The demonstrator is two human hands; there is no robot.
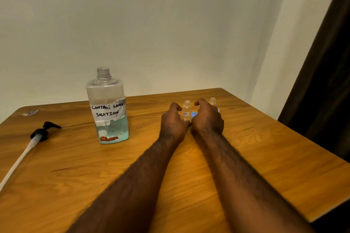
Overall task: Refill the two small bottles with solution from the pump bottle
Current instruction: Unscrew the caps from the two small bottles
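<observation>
Reaching for the nearer small bottle (187, 110), upright between loosely curled fingers.
Both the left hand (174, 120) and right hand (208, 118) flank it, equally near; whether either grips it I cannot tell. The pump bottle (108, 108) stands well left.

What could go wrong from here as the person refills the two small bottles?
1. The large bottle has a wide open neck, its pump lying aside; pouring into the narrow small bottles may spill.
2. The left hand and right hand crowd those light, uncapped bottles; a nudge could topple one.
3. The loose blue cap might roll away.
</observation>
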